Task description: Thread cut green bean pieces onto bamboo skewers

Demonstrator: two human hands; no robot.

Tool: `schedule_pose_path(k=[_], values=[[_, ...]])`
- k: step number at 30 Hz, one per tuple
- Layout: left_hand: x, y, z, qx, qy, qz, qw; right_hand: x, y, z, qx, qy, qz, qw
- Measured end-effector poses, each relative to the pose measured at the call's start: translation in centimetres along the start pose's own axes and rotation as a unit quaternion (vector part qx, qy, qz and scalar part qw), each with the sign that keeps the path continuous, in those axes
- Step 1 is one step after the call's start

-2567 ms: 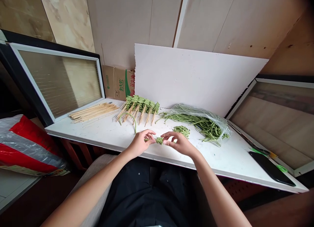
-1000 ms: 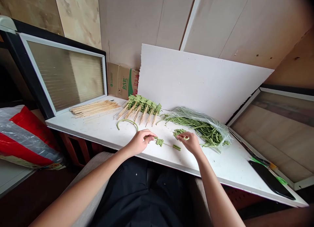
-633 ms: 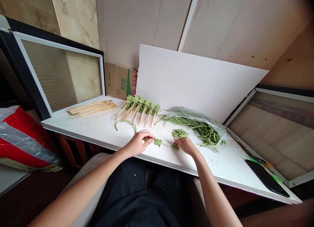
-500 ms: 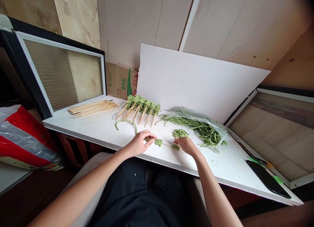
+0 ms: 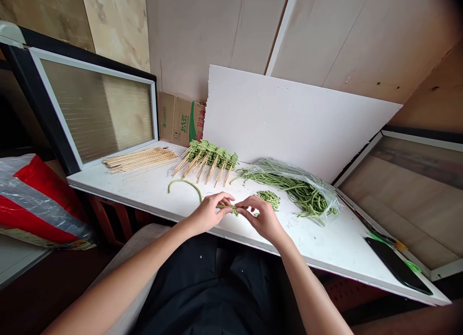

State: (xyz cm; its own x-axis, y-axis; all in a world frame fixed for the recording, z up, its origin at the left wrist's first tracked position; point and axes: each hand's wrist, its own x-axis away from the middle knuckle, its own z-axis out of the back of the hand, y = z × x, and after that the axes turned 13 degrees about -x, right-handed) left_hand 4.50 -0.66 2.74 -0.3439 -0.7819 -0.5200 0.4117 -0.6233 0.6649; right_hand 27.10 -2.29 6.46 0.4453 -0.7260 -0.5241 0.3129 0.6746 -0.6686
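Note:
A long green bean curves over the table and runs into my left hand, whose fingers are closed around it near its end. My right hand meets it from the right, thumb and fingers pinched on the tip of the same bean. Just under the fingertips lie short cut bean pieces, partly hidden by the hands. A heap of small bean pieces sits right behind my right hand.
Bean-loaded skewers are stacked at the back, with bare wooden skewers to their left. A plastic bag of long beans lies right of centre. A black phone rests near the right end of the white table.
My right hand has moved left from beside the heap to the bean's end at my left hand. The row of bean pieces below it is now mostly covered.

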Motion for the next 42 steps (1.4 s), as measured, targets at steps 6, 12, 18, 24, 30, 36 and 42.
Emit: schedule_pose_path(k=[6,12,18,24,30,36,42], values=[[-0.2,-0.7,0.2,-0.042,0.042,-0.031,0.998,-0.1,0.0,0.2,0.020,-0.003,0.015,1.000],[0.2,-0.1,-0.1,-0.067,0.051,-0.069,0.994,-0.2,-0.5,-0.9,0.033,0.025,0.069,0.997],[0.5,0.2,-0.3,-0.064,0.035,-0.077,0.994,0.0,0.1,-1.5,0.006,0.054,0.096,0.994],[0.4,0.6,0.0,-0.010,0.014,-0.065,0.998,0.0,0.9,-1.9,-0.094,0.066,0.049,0.992],[0.3,0.3,0.4,0.057,-0.021,-0.042,0.997,0.1,1.8,-2.6,-0.159,0.061,0.014,0.985],[0.2,0.5,0.6,0.098,-0.043,-0.029,0.994,-0.1,1.8,-2.4,-0.220,0.081,0.038,0.971],[-0.1,-0.2,1.0,0.071,-0.004,0.013,0.997,-0.2,2.3,1.4,-0.022,0.197,0.057,0.978]])
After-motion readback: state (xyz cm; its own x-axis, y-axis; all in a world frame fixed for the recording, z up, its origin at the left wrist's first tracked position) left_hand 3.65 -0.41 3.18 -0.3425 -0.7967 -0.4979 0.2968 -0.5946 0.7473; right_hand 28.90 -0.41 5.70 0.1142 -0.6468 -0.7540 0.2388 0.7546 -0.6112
